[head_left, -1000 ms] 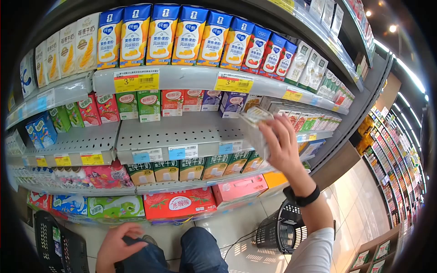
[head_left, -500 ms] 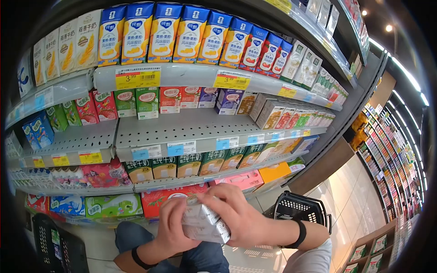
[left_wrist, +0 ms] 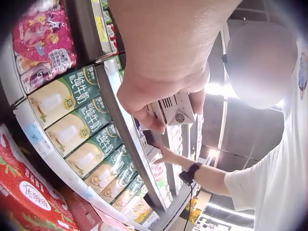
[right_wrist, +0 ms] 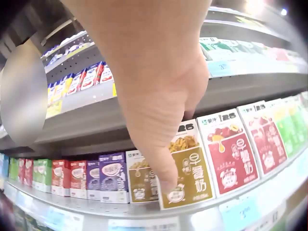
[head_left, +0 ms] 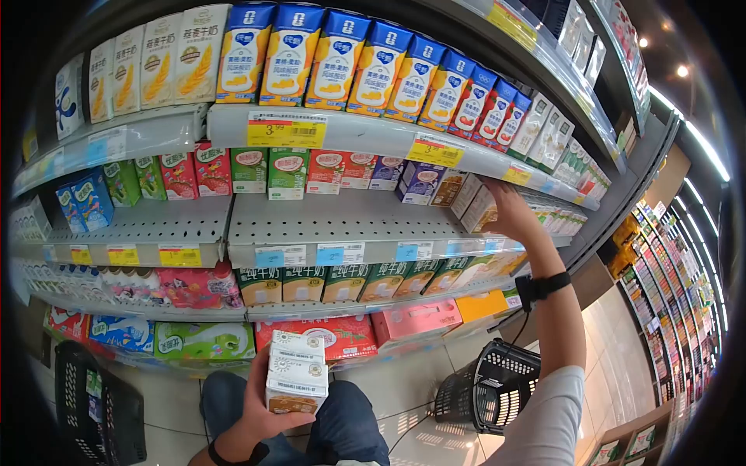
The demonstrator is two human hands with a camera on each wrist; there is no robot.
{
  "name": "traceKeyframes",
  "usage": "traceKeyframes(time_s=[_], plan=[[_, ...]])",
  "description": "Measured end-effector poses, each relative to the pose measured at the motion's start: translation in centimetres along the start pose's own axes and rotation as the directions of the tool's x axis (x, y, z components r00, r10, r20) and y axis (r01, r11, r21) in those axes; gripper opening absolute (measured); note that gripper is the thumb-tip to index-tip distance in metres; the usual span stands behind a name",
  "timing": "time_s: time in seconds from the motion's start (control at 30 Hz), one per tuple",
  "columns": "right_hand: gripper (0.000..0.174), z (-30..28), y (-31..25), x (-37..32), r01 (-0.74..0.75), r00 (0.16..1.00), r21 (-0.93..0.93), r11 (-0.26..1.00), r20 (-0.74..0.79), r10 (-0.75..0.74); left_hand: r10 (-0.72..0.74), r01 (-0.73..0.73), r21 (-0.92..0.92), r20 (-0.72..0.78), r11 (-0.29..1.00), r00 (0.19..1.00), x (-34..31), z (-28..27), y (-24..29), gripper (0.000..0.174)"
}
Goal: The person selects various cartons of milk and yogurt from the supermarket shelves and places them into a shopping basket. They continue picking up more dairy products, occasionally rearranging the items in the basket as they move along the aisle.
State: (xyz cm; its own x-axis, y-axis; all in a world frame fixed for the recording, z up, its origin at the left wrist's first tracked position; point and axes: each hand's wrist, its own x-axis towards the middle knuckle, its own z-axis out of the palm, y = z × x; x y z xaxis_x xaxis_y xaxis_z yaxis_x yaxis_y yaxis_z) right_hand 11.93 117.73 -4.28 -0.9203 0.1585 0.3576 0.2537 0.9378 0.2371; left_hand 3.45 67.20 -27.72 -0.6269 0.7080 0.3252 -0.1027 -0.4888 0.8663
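Observation:
My left hand (head_left: 260, 412) holds a white multipack of small cartons (head_left: 296, 373) upright, low in front of my knee; the left wrist view shows the fingers curled round the multipack (left_wrist: 175, 108). My right hand (head_left: 509, 211) is raised to the middle shelf at the right. It grips a brown carton (head_left: 482, 211) in the row there. In the right wrist view the thumb lies down the front of that brown carton (right_wrist: 190, 168) and the fingers reach over its top. A red carton (right_wrist: 231, 149) stands next to it.
The shelf unit (head_left: 311, 221) holds rows of drink cartons with yellow price tags (head_left: 286, 130). Red and green boxes fill the lowest level. A black basket (head_left: 486, 388) stands on the floor at the right, another black basket (head_left: 101, 412) at the left. An aisle runs off to the right.
The multipack came down from the shelf in my right hand and was held in both hands. Now only the left hand holds it; the right hand has gone back up to the shelf.

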Motion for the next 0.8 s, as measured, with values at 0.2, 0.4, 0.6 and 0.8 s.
traceKeyframes(time_s=[0.2,0.4,0.6,0.8], plan=[[0.107,-0.5,2.0,2.4,-0.152,0.974,0.031,0.988,0.172,0.145,-0.009,0.019,0.099,-0.103,0.995,0.995,-3.0,-2.6,-0.2,0.122],[0.118,-0.2,3.0,3.7,-0.216,0.933,0.034,0.976,0.302,0.196,-0.082,0.104,0.076,-0.248,0.992,0.965,-4.7,-3.9,0.8,0.128],[0.112,0.1,2.8,2.0,-0.16,0.979,0.134,0.978,0.145,0.141,-0.069,0.096,0.067,-0.332,0.993,0.941,-5.2,-4.5,1.1,0.128],[0.091,-0.7,-0.9,-2.4,0.011,0.986,0.074,0.997,-0.166,0.002,-0.012,0.043,0.081,-0.347,0.996,0.938,-5.5,-5.8,-0.4,0.122]])
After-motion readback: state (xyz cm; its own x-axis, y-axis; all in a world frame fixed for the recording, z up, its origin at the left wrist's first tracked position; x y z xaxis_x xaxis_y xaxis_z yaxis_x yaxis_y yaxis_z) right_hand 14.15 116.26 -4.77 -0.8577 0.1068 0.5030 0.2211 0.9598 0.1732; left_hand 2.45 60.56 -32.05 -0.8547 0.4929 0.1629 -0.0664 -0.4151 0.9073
